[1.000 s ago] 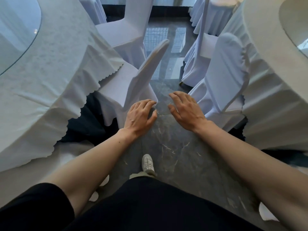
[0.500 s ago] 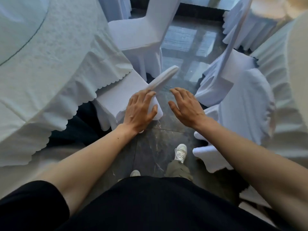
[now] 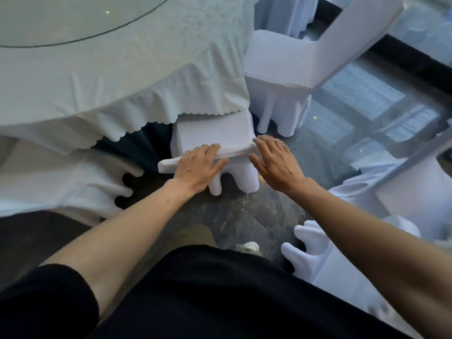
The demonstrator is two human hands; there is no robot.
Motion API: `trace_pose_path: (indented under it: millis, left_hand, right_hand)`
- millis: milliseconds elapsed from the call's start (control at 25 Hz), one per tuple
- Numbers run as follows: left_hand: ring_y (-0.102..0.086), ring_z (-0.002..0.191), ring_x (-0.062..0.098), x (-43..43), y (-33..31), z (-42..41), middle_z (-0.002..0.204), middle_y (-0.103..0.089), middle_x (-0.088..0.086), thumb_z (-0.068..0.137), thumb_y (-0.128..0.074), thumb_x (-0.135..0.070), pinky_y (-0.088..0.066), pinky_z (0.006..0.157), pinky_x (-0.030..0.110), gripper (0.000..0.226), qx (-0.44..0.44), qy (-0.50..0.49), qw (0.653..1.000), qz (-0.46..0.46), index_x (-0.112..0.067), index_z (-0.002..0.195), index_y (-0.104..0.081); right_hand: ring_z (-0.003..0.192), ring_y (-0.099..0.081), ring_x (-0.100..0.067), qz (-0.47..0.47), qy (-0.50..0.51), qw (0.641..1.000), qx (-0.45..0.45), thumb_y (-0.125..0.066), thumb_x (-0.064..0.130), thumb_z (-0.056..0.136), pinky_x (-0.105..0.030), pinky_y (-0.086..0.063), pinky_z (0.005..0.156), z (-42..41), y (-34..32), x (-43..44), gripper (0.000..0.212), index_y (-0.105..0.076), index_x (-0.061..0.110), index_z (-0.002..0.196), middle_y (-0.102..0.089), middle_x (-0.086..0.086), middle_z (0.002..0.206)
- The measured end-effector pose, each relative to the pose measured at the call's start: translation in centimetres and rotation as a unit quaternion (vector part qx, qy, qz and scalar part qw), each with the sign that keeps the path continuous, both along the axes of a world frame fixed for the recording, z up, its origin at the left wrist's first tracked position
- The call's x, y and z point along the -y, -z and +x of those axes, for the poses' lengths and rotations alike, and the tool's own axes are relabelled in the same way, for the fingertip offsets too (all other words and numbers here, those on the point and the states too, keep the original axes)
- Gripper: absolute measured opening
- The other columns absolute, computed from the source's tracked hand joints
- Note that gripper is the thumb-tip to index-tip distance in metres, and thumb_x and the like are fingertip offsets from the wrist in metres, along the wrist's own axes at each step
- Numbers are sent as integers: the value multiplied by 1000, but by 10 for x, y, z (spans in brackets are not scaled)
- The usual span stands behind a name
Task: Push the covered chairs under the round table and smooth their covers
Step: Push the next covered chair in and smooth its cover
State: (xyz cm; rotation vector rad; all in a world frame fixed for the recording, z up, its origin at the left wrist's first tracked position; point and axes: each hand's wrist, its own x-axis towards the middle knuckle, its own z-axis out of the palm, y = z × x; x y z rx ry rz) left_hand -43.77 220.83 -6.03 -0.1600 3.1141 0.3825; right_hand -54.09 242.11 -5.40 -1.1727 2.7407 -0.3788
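the chair [image 3: 215,135] is being handled at its back top, nearest the person. the left hand [image 3: 198,167] is being laid flat across that edge, fingers spread; the right hand [image 3: 276,162] is being held open at the edge's right end, contact unclear. the seat is being met by the tablecloth [image 3: 146,94] hem at the table's near edge. an even, level push is being called for, so the cover is not being bunched.

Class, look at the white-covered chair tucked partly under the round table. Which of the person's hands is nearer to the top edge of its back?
Left. The left hand lies flat on the top edge of the chair back, touching the cover. The right hand is open at the edge's right end, fingertips at the corner; contact is unclear.
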Motion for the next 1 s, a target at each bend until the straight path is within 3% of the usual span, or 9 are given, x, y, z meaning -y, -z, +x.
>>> trace_pose_path:
  millis: [200,320,440,560,680,1000]
  left_hand:
    - [-61,79,27,12,3,-14,94,-65,5,92,-28,-62,-43,62,35,54,-10,23,1000,18,-19,115,-51]
    - [-61,74,23,26,9,-19,86,-66,-6,86,-27,-73,-36,59,30,55,-6,31,998,52,-30,111,-50]
    - [-63,65,25,28,14,-20,76,-69,-4,81,-33,-75,-35,56,28,59,-42,12,998,50,-27,106,-57]
    - [-65,64,24,27,20,-20,75,-70,-2,81,-36,-73,-45,51,30,61,-81,18,995,49,-22,103,-63]
    - [-66,67,22,29,24,-18,76,-71,-1,80,-40,-73,-50,48,34,62,-87,9,993,74,-20,104,-64]
    - [-68,67,20,76,31,-29,80,-73,-1,82,-40,-74,-51,47,34,64,-113,7,992,48,-19,104,-66]
  right_hand:
    - [103,-55,-30,-41,-42,998,19,-33,49,100,-41,-41,94,-22,20,9,46,-53,11,118,-61,-10,114]
    - [81,-56,-29,-52,-38,998,28,-30,48,100,-40,-44,78,-35,23,18,43,-53,11,102,-60,-7,91]
    - [69,-54,-29,-62,-45,997,19,-28,43,98,-40,-43,63,-45,27,29,42,-53,11,90,-57,-5,79]
    - [59,-53,-27,-76,-68,994,-32,-28,38,95,-31,-32,51,-54,35,39,40,-55,12,80,-56,-4,69]
    - [50,-50,-24,-94,-59,992,-62,-30,35,93,-27,-24,49,-60,42,47,40,-56,12,72,-53,-2,60]
    - [48,-51,-24,-140,-69,984,-87,-35,32,92,-33,-37,46,-73,46,92,39,-57,12,67,-53,-1,56]
